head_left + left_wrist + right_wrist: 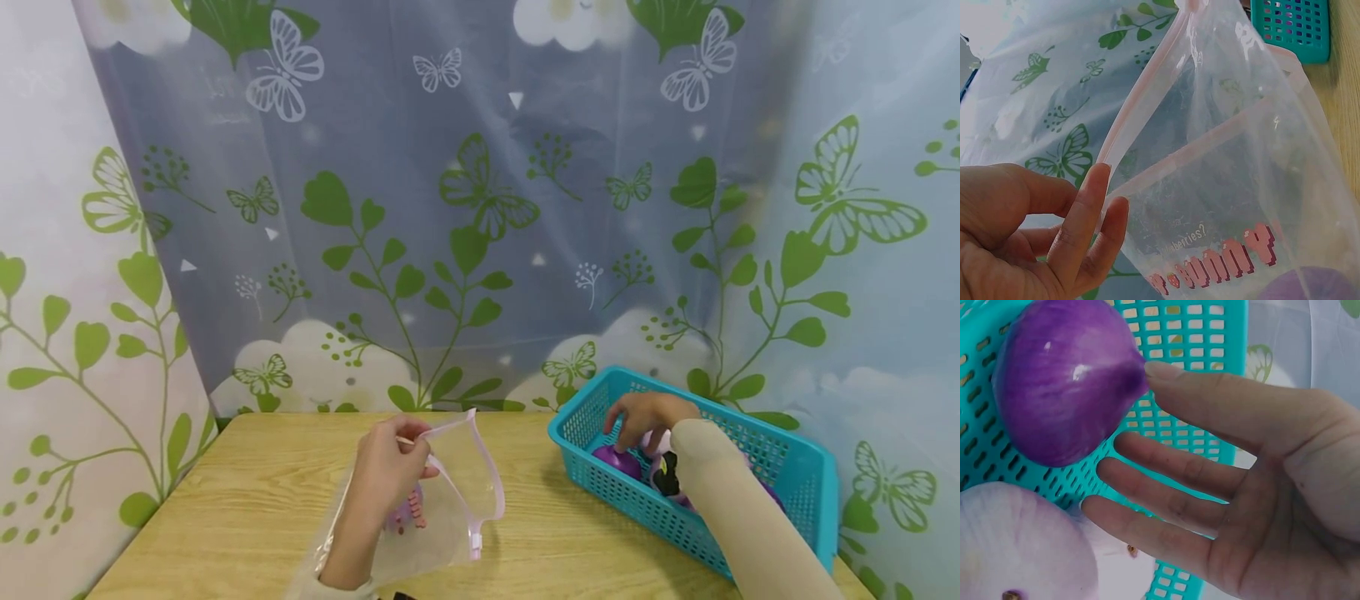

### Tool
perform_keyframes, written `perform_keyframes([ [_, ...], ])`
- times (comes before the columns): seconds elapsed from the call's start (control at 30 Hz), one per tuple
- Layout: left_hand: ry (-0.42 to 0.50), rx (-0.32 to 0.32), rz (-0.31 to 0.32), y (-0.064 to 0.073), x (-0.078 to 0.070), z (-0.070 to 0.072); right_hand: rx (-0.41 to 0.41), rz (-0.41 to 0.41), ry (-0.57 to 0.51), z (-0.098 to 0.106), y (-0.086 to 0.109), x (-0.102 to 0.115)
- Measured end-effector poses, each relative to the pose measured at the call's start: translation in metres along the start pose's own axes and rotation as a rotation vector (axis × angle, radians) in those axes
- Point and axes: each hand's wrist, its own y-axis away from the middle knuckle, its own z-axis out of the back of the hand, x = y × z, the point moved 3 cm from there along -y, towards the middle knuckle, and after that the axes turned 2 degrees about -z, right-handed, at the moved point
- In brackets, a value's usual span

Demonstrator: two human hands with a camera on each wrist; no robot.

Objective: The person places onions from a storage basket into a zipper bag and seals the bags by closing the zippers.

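My left hand (390, 462) pinches the rim of a clear zip bag (435, 542) with pink edging. The slider bag's mouth gapes to the right. In the left wrist view, "BUNNY" lettering (1229, 259) marks the bag, and a purple rounded thing (1310, 284) shows low through the plastic. My right hand (648, 414) reaches into a turquoise basket (813, 467). Its fingers are spread and hold nothing; in the right wrist view the thumb lies at the tip of a purple onion (1069, 381). Pale, purple-tinged bulbs (1022, 544) lie beside that onion.
The basket stands at the right on a wood-grain table (247, 500), its perforated walls rising around the bulbs. A patterned curtain (480, 275) with leaves and butterflies hangs behind the table and along both sides. A dark object (665, 473) shows at the right wrist.
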Motion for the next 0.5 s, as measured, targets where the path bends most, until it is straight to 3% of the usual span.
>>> perform_keyframes([
  [0.5, -0.008, 0.010, 0.005, 0.000, 0.001, -0.001, 0.056, -0.009, -0.079, -0.007, -0.013, -0.017],
])
